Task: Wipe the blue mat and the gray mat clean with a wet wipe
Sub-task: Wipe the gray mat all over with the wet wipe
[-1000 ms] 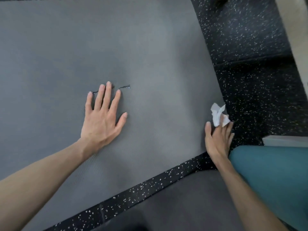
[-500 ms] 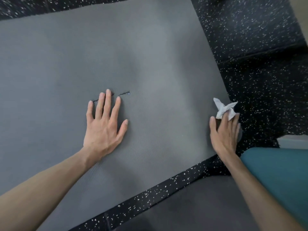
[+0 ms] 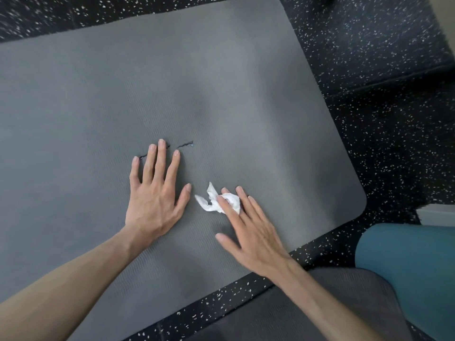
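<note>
Single head-worn view looked steeply down, close over gray mat [image 3: 221, 94] and speckled floor [image 3: 394, 107]; no second view.

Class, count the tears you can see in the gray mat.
2. One tear lies just right of the left hand fingertips; another tear shows between its fingers, partly covered, so it may be longer or joined.

My left hand [image 3: 155, 200] and right hand [image 3: 248, 230] were bare, without gloves, rings or watch. Both forearms were uncovered to the frame's edge; no sleeve showed. Fingernails were short and unpainted.
</note>
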